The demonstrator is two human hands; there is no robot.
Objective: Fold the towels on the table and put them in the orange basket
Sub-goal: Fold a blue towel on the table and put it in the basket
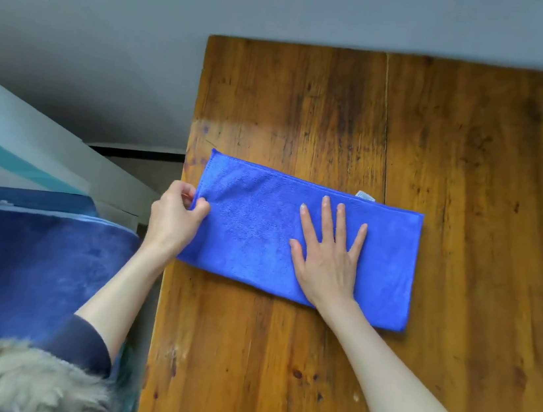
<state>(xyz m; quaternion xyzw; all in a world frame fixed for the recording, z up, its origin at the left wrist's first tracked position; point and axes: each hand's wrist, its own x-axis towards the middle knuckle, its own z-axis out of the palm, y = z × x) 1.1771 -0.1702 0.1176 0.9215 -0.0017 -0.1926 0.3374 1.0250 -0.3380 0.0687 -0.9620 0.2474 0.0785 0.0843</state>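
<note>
Towel (260, 225) lies half-folded on desk (461, 144); right hand (328, 258) flat, pinning it; left hand (175, 214) pinches nine-o'clock edge to fold.

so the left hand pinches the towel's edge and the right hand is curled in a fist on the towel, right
Not quite. The left hand does pinch the towel's left edge, but the right hand lies flat on the towel with fingers spread, not in a fist. The head view shows it.
</note>
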